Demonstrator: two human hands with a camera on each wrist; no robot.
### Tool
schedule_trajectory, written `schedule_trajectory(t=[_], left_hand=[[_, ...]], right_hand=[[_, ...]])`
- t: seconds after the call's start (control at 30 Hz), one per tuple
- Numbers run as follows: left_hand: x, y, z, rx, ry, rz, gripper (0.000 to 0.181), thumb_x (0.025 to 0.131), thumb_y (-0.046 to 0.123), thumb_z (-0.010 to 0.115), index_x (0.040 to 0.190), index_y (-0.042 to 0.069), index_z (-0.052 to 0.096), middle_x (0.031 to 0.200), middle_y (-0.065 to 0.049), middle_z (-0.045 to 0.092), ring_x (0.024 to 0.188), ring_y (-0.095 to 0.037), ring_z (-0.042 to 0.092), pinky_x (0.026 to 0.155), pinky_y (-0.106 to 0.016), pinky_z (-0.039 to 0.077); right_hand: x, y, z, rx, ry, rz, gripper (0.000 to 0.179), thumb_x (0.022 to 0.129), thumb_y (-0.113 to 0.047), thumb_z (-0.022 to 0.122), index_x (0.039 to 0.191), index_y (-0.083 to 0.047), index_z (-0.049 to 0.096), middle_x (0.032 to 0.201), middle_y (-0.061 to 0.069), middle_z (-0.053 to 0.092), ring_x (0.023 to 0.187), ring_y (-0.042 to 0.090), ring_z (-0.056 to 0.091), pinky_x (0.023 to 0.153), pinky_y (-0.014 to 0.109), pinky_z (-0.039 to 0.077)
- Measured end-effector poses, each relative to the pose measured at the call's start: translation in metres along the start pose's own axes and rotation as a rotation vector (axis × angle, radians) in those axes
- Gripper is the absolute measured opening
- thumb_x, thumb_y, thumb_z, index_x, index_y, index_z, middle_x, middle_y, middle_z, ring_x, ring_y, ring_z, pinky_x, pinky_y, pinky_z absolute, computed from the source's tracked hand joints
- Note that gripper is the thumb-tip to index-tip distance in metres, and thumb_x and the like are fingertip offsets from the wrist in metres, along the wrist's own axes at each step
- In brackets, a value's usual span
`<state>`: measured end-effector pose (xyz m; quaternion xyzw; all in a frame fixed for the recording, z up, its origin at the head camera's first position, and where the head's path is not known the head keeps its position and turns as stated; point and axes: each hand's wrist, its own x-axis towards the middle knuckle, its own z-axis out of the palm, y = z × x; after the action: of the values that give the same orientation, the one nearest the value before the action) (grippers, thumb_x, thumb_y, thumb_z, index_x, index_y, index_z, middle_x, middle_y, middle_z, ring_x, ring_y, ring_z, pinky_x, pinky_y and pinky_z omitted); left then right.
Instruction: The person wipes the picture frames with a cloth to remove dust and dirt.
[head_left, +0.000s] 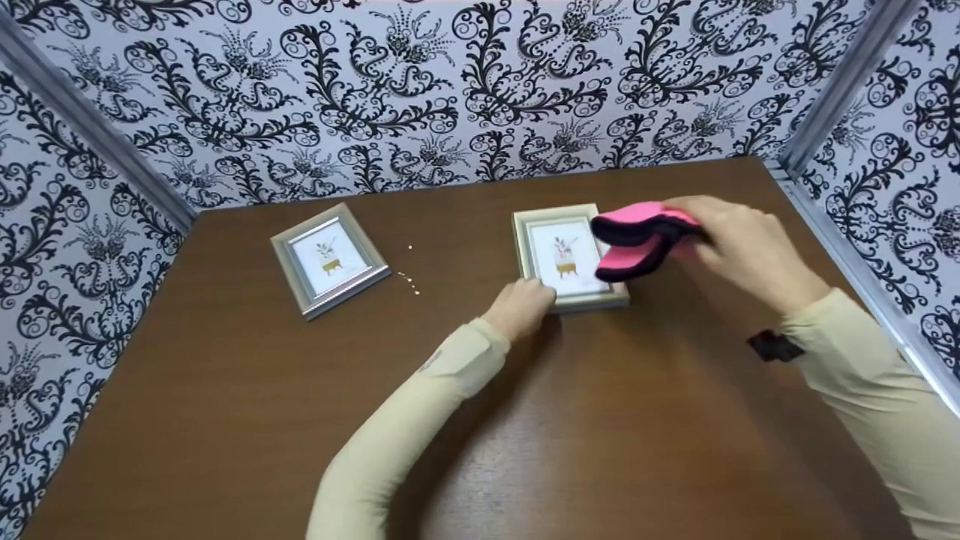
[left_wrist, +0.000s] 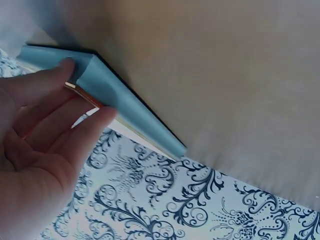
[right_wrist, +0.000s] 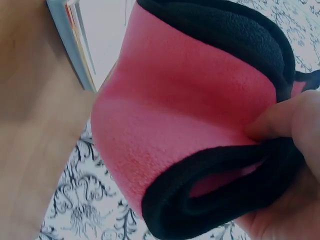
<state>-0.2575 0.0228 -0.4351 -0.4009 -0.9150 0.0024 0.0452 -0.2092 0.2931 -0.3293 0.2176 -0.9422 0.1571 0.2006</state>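
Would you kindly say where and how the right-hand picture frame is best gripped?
I'd grip the picture frame by its near left corner, coming from the near side, as the left hand does: the thick border likely gives an edge to pinch.

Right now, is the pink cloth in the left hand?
No, the right hand holds the pink cloth, while the left hand grips a picture frame at its near-left corner.

From here I see a pale, silvery picture frame (head_left: 562, 244) lying face up toward the desk's (head_left: 262, 420) far right corner; a pink, black-edged cloth (right_wrist: 190, 105), folded over, is held by its right edge.
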Motion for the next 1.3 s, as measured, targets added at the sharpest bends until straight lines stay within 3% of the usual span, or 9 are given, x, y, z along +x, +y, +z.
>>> schedule_trajectory(t=[0.23, 0.33, 0.5, 0.77, 0.9, 1.1, 1.3], left_hand=[[0.037, 0.001, 0.004, -0.065, -0.123, -0.111, 0.021, 0.083, 0.008, 0.066, 0.103, 0.004, 0.065, 0.101, -0.012, 0.064, 0.094, -0.025, 0.062, 0.072, -0.039, 0.056], [0.052, 0.006, 0.005, -0.039, -0.183, -0.147, 0.036, 0.083, 0.016, 0.067, 0.117, 0.007, 0.06, 0.116, -0.01, 0.061, 0.111, -0.023, 0.055, 0.085, -0.039, 0.052], [0.074, 0.016, 0.004, -0.015, -0.267, -0.184, 0.056, 0.085, 0.03, 0.067, 0.134, 0.012, 0.05, 0.135, -0.006, 0.049, 0.13, -0.021, 0.038, 0.103, -0.036, 0.038], [0.103, 0.033, 0.008, -0.014, -0.27, -0.129, 0.066, 0.084, 0.042, 0.066, 0.139, 0.014, 0.045, 0.14, -0.002, 0.045, 0.131, -0.017, 0.036, 0.105, -0.033, 0.035], [0.108, 0.04, 0.011, -0.004, -0.276, -0.11, 0.073, 0.086, 0.043, 0.064, 0.146, 0.014, 0.036, 0.15, -0.001, 0.035, 0.139, -0.019, 0.027, 0.109, -0.035, 0.031], [0.105, 0.043, 0.009, 0.102, -0.32, -0.111, 0.079, 0.094, 0.051, 0.053, 0.155, 0.015, 0.017, 0.16, -0.002, 0.014, 0.145, -0.024, 0.012, 0.114, -0.04, 0.019], [0.09, 0.027, -0.003, 0.182, -0.288, -0.087, 0.081, 0.093, 0.056, 0.05, 0.155, 0.017, 0.016, 0.161, -0.003, 0.006, 0.145, -0.034, 0.006, 0.113, -0.051, 0.014]], right_hand=[[-0.014, 0.008, -0.011, 0.0, 0.093, 0.024, 0.04, 0.082, -0.004, 0.073, 0.121, -0.007, 0.063, 0.116, 0.017, 0.065, 0.096, 0.044, 0.063, 0.074, 0.058, 0.048], [-0.019, 0.011, -0.012, 0.021, 0.102, 0.032, 0.04, 0.082, 0.003, 0.068, 0.121, -0.005, 0.063, 0.114, 0.018, 0.065, 0.098, 0.045, 0.061, 0.079, 0.06, 0.047], [-0.027, 0.016, -0.012, 0.019, 0.109, 0.058, 0.044, 0.081, 0.009, 0.061, 0.122, -0.005, 0.062, 0.11, 0.021, 0.065, 0.095, 0.047, 0.061, 0.075, 0.061, 0.046], [-0.031, 0.02, -0.009, 0.011, 0.124, 0.079, 0.05, 0.078, 0.013, 0.057, 0.125, -0.005, 0.06, 0.113, 0.023, 0.064, 0.096, 0.049, 0.06, 0.073, 0.061, 0.045], [-0.032, 0.024, -0.006, 0.02, 0.14, 0.081, 0.052, 0.077, 0.014, 0.057, 0.125, -0.005, 0.06, 0.114, 0.023, 0.064, 0.098, 0.048, 0.059, 0.074, 0.06, 0.045], [-0.038, 0.028, -0.004, 0.014, 0.148, 0.093, 0.053, 0.077, 0.014, 0.057, 0.126, -0.005, 0.059, 0.116, 0.023, 0.063, 0.097, 0.049, 0.059, 0.069, 0.059, 0.045], [-0.043, 0.028, -0.005, 0.017, 0.149, 0.102, 0.053, 0.076, 0.015, 0.057, 0.126, -0.004, 0.059, 0.117, 0.024, 0.063, 0.098, 0.049, 0.059, 0.071, 0.059, 0.045]])
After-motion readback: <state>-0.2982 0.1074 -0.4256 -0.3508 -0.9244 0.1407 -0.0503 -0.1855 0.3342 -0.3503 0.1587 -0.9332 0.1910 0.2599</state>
